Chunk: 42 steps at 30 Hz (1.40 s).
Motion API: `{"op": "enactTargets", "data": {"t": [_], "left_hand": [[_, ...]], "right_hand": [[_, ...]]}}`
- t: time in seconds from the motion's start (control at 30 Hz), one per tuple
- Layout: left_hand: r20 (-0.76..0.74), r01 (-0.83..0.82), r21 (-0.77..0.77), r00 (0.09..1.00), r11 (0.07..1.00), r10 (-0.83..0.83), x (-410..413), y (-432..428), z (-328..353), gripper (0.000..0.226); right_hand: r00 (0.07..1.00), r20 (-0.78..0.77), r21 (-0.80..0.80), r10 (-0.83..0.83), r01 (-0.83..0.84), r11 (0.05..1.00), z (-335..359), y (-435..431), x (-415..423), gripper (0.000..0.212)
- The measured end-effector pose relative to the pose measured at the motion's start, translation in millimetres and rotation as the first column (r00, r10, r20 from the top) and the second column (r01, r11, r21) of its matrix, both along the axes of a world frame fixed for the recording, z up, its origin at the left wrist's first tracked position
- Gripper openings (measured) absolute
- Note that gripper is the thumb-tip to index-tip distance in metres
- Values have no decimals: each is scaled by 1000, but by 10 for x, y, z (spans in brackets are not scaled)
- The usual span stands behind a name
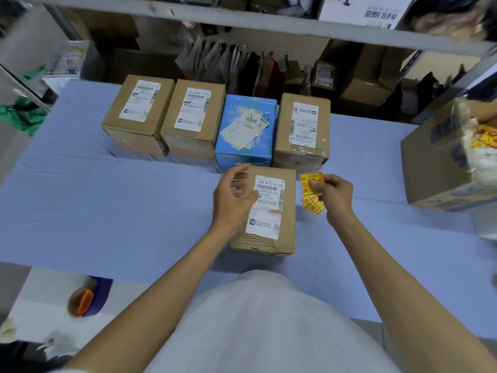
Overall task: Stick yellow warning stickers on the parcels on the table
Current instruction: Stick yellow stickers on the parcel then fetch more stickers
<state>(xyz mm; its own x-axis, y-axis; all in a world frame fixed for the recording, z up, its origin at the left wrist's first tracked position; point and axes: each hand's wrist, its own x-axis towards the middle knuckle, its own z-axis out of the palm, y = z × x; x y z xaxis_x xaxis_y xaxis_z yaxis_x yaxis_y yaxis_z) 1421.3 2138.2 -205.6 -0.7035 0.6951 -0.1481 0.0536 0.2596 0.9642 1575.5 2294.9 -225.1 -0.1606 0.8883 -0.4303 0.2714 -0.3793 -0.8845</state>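
Table (107, 197), pale blue cloth; its near edge runs just in front of the person's torso.

Near parcel (269, 238): brown box with a white label on top, lying centre-front. Its far edge sits just short of the back row.

Back row, left to right: brown parcel (139, 114), second brown parcel (193, 117), blue parcel (246, 130), third brown parcel (304, 127). They stand side by side, close or touching, each with a white label.

Left hand (234, 195): over the near parcel's left edge, fingers loosely curled, nothing held. Whether it touches the box, I cannot tell.

Right hand (334, 196): just right of the near parcel's far corner. Thumb and fingers pinch one yellow sticker (310, 183), held upright and clear of the box.

More yellow stickers (313, 205) fan out under that hand. Whether they are held or lying on the cloth, I cannot tell.

Room: a wide stretch of cloth lies left of the near parcel. On the right, a narrower strip lies between the right hand and a large carton (441, 162) at the table's right edge, with a yellow bundle (484, 135) in its open top.

A shelf beam (242, 25) crosses overhead beyond the back row. A tape roll (80, 302) lies below the table edge, lower left.
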Motion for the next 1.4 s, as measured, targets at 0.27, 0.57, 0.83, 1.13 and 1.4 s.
{"op": "enactTargets", "data": {"t": [0.27,0.57,0.83,1.13,1.4], "left_hand": [[148,185,-40,973,982,-178,74,228,203,4],[139,169,-32,977,985,-163,-5,158,211,8],[190,181,-17,966,983,-175,-74,142,214,7],[181,311,-71,939,948,-294,-91,99,294,10],[137,331,-121,939,936,-314,-73,91,298,6]], "right_hand": [[934,-209,49,289,-285,957,518,-472,-314,11],[895,-199,49,398,-397,917,542,-534,-328,17],[914,-165,27,371,-372,928,539,-537,-325,16],[925,-165,29,343,-344,939,573,-473,-284,15],[928,-176,39,327,-325,945,568,-509,-277,14]]}}
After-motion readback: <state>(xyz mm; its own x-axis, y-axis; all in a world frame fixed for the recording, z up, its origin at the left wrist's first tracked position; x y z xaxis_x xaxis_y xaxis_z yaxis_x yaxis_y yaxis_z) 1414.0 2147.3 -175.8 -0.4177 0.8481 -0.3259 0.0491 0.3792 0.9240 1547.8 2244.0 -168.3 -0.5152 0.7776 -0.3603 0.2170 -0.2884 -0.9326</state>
